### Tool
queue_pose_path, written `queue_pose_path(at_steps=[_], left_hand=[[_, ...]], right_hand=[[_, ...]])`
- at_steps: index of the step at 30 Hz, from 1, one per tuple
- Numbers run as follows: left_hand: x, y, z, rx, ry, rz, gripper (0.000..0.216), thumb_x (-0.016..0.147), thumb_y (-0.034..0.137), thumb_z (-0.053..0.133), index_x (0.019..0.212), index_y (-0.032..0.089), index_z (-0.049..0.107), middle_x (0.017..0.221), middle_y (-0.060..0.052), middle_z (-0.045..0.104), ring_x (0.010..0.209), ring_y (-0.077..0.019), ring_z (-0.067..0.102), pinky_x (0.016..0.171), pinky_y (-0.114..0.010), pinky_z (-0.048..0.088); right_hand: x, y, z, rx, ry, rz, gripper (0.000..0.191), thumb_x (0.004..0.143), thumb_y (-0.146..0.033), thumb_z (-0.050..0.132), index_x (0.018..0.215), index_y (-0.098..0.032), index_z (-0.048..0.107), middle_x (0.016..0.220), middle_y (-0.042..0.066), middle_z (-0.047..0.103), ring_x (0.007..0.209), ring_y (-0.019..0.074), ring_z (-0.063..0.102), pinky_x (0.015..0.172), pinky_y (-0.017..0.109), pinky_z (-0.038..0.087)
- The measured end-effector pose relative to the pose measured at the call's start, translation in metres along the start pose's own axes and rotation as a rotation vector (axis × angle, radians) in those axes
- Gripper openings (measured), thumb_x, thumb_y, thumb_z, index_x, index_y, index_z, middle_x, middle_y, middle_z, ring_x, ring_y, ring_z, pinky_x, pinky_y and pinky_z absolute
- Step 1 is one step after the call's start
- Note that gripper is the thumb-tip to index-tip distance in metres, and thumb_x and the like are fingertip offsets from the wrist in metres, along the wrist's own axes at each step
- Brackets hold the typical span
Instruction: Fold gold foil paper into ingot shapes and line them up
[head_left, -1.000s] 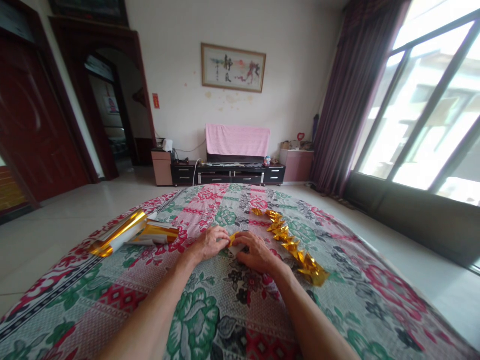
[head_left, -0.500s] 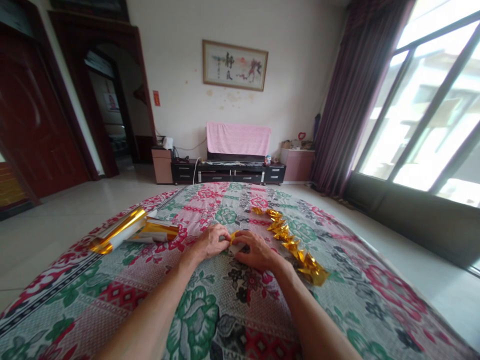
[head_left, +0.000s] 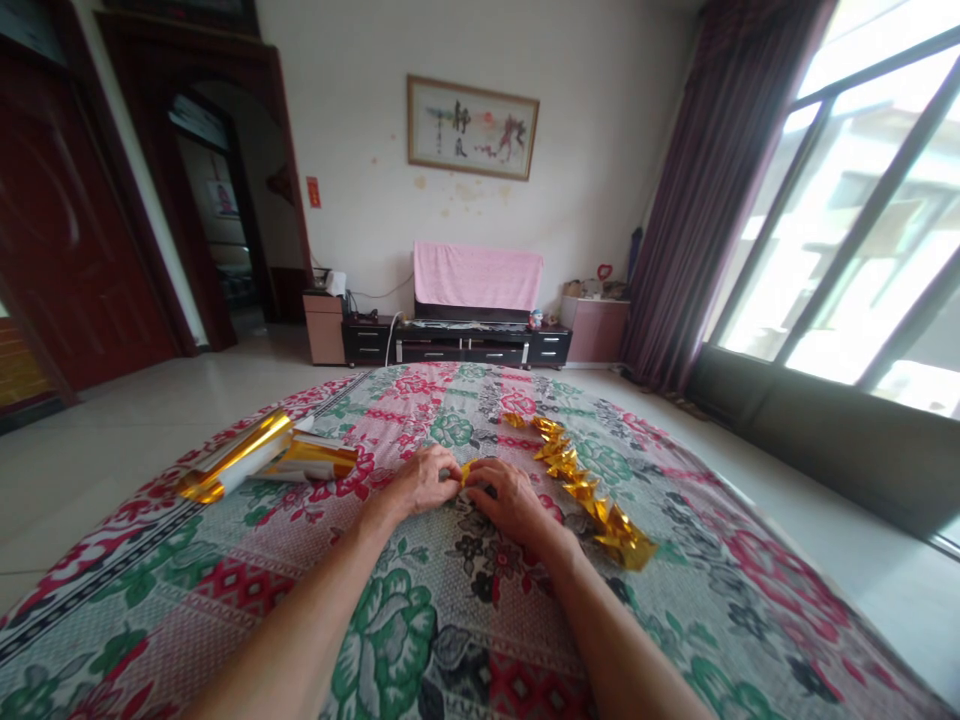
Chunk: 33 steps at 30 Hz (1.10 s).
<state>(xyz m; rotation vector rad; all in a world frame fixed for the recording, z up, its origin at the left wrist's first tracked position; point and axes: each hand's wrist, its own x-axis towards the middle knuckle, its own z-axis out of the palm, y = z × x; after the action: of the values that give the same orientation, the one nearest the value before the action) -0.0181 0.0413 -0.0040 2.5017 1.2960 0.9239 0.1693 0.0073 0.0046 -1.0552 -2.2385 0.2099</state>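
Note:
My left hand (head_left: 422, 482) and my right hand (head_left: 508, 497) meet at the middle of a flower-patterned cloth (head_left: 420, 610), fingertips pinched together on a small piece of gold foil paper (head_left: 466, 472). Most of that piece is hidden by my fingers. A curved row of several folded gold foil pieces (head_left: 581, 487) lies just right of my right hand. A stack of flat gold foil sheets (head_left: 262, 462) rests to the left of my left hand, partly curled.
The cloth covers a wide low surface with tiled floor (head_left: 112, 430) around it. A dark TV cabinet (head_left: 457, 345) with a pink cover stands at the far wall. Tall windows and a purple curtain (head_left: 705, 200) are on the right, dark wooden doors on the left.
My fingers have drawn a little closer over the gold foil piece, hiding more of it. The view has tilted slightly. The row and the stack have not moved.

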Motion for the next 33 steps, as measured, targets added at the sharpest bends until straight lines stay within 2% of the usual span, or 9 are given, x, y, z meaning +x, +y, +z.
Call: queue_pose_path(at_steps=[6, 13, 15, 18, 20, 26, 33], left_hand=[[-0.002, 0.005, -0.009, -0.017, -0.073, 0.029, 0.013, 0.065, 0.02, 0.059, 0.076, 0.021, 0.066, 0.094, -0.002, 0.062, 0.093, -0.016, 0.055, 0.091, -0.03, 0.039], [-0.004, 0.014, -0.016, 0.023, -0.114, -0.012, 0.017, 0.065, 0.021, 0.059, 0.081, 0.022, 0.065, 0.096, -0.002, 0.06, 0.095, -0.0172, 0.053, 0.093, -0.032, 0.037], [-0.003, 0.014, -0.015, 0.016, -0.109, -0.021, 0.016, 0.067, 0.021, 0.058, 0.081, 0.022, 0.065, 0.096, -0.002, 0.06, 0.095, -0.0172, 0.053, 0.092, -0.031, 0.038], [-0.003, 0.012, -0.014, 0.002, -0.108, -0.021, 0.015, 0.067, 0.021, 0.058, 0.08, 0.021, 0.065, 0.095, -0.002, 0.06, 0.094, -0.0168, 0.053, 0.091, -0.03, 0.039], [-0.003, 0.01, -0.013, -0.001, -0.104, -0.007, 0.016, 0.067, 0.02, 0.058, 0.081, 0.021, 0.065, 0.095, -0.002, 0.061, 0.093, -0.0164, 0.053, 0.09, -0.029, 0.039], [-0.002, 0.006, -0.013, -0.031, -0.11, 0.028, 0.019, 0.068, 0.013, 0.053, 0.077, 0.022, 0.067, 0.093, 0.0, 0.063, 0.094, -0.0141, 0.054, 0.091, -0.027, 0.039], [0.0, -0.002, -0.005, -0.034, -0.073, 0.034, 0.013, 0.073, 0.02, 0.055, 0.078, 0.021, 0.067, 0.091, -0.003, 0.062, 0.092, -0.0148, 0.055, 0.088, -0.027, 0.04]], right_hand=[[0.001, -0.001, 0.002, -0.002, 0.02, 0.026, 0.016, 0.079, -0.02, 0.051, 0.085, -0.025, 0.065, 0.104, 0.0, 0.063, 0.098, 0.016, 0.055, 0.088, 0.03, 0.038], [0.003, -0.001, 0.002, 0.015, 0.021, 0.041, 0.02, 0.081, -0.02, 0.046, 0.084, -0.026, 0.065, 0.101, 0.0, 0.063, 0.096, 0.0155, 0.055, 0.088, 0.03, 0.038], [0.002, 0.0, 0.0, 0.026, 0.008, 0.03, 0.02, 0.076, -0.019, 0.05, 0.088, -0.026, 0.064, 0.103, 0.0, 0.063, 0.098, 0.0167, 0.055, 0.088, 0.03, 0.038], [0.0, 0.001, -0.002, 0.042, -0.019, 0.016, 0.033, 0.064, -0.014, 0.055, 0.095, -0.024, 0.062, 0.106, 0.001, 0.061, 0.1, 0.0191, 0.054, 0.089, 0.032, 0.038], [-0.001, 0.001, -0.002, 0.047, -0.016, 0.011, 0.038, 0.061, -0.012, 0.055, 0.096, -0.024, 0.062, 0.108, 0.001, 0.06, 0.101, 0.0195, 0.053, 0.089, 0.033, 0.038], [-0.001, 0.0, 0.0, 0.023, 0.012, -0.011, 0.028, 0.068, -0.012, 0.052, 0.086, -0.027, 0.067, 0.106, -0.001, 0.061, 0.1, 0.0172, 0.054, 0.089, 0.031, 0.039], [0.001, 0.001, 0.0, 0.03, 0.037, -0.06, 0.023, 0.073, -0.015, 0.053, 0.085, -0.026, 0.068, 0.101, -0.001, 0.064, 0.094, 0.0142, 0.058, 0.087, 0.027, 0.04]])
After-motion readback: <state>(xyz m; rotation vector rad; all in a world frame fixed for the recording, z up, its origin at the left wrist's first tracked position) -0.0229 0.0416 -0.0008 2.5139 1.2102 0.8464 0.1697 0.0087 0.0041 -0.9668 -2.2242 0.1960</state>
